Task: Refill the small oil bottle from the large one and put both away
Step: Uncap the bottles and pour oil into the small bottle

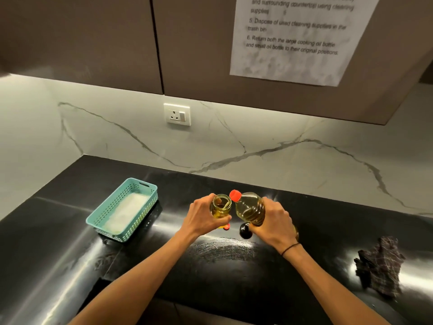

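Observation:
My left hand [203, 218] grips the small oil bottle [220, 206], a clear container with an open mouth and yellow oil in its lower part. My right hand [275, 222] holds the large oil bottle [250, 208], ribbed clear plastic with yellow oil and a red cap [235, 195]. The large bottle is tilted left, and its capped neck sits right beside the small bottle's mouth. Both bottles are held just above the black counter [222, 266]. A dark round object [245, 231], possibly a lid, shows below my right hand. Something small and red [226, 227] peeks out under my left hand.
A teal perforated basket [112, 215] with a white lining stands on the counter at the left. A dark checked cloth [380, 263] lies at the right. A wall socket [177, 114] is on the marble backsplash, and an instruction sheet [297, 38] hangs on the cabinets above.

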{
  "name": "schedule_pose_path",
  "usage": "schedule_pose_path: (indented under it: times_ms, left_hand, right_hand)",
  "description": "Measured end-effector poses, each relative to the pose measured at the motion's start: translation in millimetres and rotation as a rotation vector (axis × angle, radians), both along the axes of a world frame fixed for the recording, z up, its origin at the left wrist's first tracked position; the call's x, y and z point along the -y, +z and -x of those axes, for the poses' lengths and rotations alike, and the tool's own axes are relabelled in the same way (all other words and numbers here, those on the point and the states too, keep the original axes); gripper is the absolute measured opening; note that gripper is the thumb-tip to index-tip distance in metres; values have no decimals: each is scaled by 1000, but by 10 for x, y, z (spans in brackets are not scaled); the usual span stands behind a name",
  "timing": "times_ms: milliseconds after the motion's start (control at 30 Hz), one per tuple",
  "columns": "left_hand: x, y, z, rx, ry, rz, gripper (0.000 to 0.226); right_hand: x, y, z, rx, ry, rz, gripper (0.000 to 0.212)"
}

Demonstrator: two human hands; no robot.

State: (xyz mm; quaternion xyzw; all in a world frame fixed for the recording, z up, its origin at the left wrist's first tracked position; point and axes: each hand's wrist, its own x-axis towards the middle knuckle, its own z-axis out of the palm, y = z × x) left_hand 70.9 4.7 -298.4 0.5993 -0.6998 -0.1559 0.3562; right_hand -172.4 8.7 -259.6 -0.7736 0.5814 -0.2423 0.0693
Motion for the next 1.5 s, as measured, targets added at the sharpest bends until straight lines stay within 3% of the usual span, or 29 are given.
schedule_pose_path:
  times_ms: [167, 433, 1500]
  left_hand:
    - [-33, 129, -60, 8, 23, 34, 46]
    - [-48, 142, -66, -5, 45, 60, 47]
    - [-141, 184, -49, 24, 60, 70, 45]
  right_hand:
    - [88, 181, -59, -208, 13, 66, 65]
    - [112, 370, -73, -389, 11, 73, 73]
    - [80, 619, -49, -587, 30, 161, 62]
